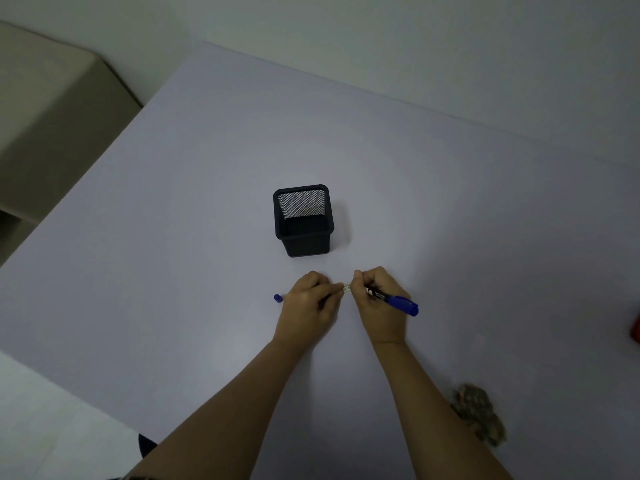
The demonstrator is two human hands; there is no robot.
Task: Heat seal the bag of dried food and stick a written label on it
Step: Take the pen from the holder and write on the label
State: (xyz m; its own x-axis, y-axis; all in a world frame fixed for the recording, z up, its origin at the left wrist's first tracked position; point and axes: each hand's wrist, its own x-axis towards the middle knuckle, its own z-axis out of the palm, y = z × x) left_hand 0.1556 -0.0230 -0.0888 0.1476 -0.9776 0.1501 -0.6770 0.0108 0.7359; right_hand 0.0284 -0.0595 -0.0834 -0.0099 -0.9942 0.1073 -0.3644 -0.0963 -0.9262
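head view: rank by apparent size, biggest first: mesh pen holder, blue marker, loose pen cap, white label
1. mesh pen holder
2. blue marker, partly hidden in the right hand
3. Unsure: loose pen cap versus white label. Both tiny, and the label is mostly covered by both hands.

Your small white label (347, 289) mostly hidden between your fingertips, any writing too small to read, pen (394, 301) tip covered by your right hand (380, 299), red object (636, 328) cut by the right edge, brownish bag (479, 412) blurred beside your right forearm
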